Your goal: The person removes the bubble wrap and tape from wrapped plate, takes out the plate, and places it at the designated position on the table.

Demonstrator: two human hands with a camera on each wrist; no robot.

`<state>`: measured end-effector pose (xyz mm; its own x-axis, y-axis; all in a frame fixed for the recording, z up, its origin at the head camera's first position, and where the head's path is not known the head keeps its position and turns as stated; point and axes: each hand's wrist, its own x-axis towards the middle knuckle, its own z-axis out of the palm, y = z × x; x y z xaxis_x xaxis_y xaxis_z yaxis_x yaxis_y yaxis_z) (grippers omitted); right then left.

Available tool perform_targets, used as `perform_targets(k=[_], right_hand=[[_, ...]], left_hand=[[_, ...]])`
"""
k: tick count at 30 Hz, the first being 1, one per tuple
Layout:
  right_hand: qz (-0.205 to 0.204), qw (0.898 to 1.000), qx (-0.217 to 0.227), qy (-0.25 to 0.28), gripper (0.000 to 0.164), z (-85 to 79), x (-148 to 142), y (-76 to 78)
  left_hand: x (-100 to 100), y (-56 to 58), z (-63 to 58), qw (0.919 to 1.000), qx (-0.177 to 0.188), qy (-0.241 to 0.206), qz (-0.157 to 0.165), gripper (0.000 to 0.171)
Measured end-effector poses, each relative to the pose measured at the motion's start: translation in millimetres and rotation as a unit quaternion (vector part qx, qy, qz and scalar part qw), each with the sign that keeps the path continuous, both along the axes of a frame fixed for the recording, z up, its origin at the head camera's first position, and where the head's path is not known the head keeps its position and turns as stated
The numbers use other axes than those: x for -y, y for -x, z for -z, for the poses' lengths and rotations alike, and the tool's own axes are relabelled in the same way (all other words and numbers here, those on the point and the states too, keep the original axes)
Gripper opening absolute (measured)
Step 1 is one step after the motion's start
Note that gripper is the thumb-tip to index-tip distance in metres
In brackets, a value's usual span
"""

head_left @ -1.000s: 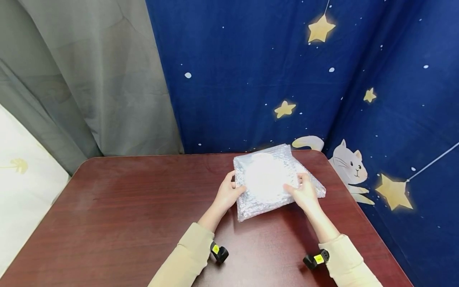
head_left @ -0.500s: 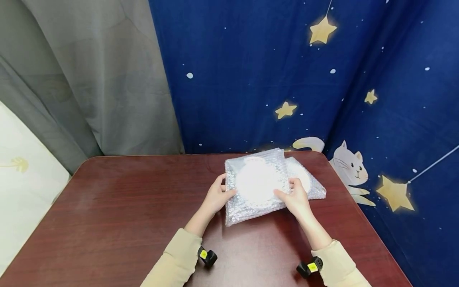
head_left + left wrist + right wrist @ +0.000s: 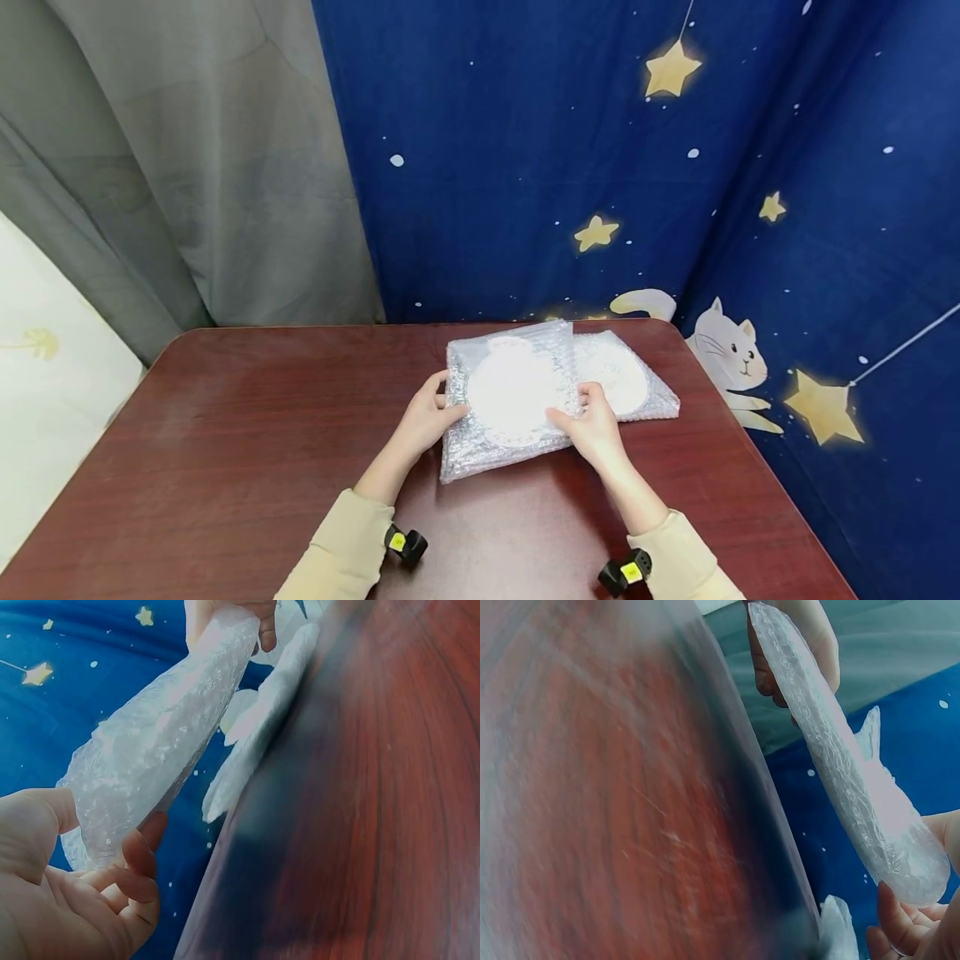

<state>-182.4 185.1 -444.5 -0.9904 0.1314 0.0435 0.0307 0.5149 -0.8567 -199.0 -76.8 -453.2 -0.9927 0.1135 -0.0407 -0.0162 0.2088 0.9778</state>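
A flat bubble-wrap package (image 3: 517, 396) with a round white shape inside is held above the table, tilted. My left hand (image 3: 422, 423) pinches its left edge, thumb on top and fingers beneath. At the opposite edge my right hand (image 3: 596, 429) grips it the same way. In the left wrist view the package (image 3: 150, 742) hangs apart from the tabletop, and the right wrist view shows its thick side (image 3: 847, 780). A second bubble-wrap package (image 3: 637, 392), also with a round white shape, lies on the table at the right, partly hidden behind the held one. Glare hides detail on the held package.
The reddish-brown wooden table (image 3: 225, 433) spreads to the left and front of my hands. Behind it hang a grey curtain (image 3: 262, 167) and a blue star-patterned curtain (image 3: 525, 167). Black wrist cameras (image 3: 408, 546) sit at both cuffs.
Both hands have carried the held package left and slightly toward me. More of the second package now shows at the right, where it stays on the table.
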Motion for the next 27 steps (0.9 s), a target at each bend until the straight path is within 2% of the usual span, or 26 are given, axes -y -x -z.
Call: perform_targets(k=[11, 19, 27], right_hand=[[-0.023, 1.000, 0.002, -0.001, 0.059, 9.6, 21.6, 1.1], [-0.041, 0.999, -0.023, -0.005, 0.055, 17.7, 32.4, 3.9], [-0.054, 0.998, -0.021, -0.022, 0.053, 23.8, 38.9, 6.9]], left_hand=[[24.9, -3.5, 9.8, 0.9974, 0.015, 0.070, -0.010, 0.071], [40.3, -6.0, 10.8, 0.9945, 0.020, 0.102, -0.009, 0.073], [50.4, -7.1, 16.1, 0.9910, 0.034, 0.129, -0.007, 0.075]])
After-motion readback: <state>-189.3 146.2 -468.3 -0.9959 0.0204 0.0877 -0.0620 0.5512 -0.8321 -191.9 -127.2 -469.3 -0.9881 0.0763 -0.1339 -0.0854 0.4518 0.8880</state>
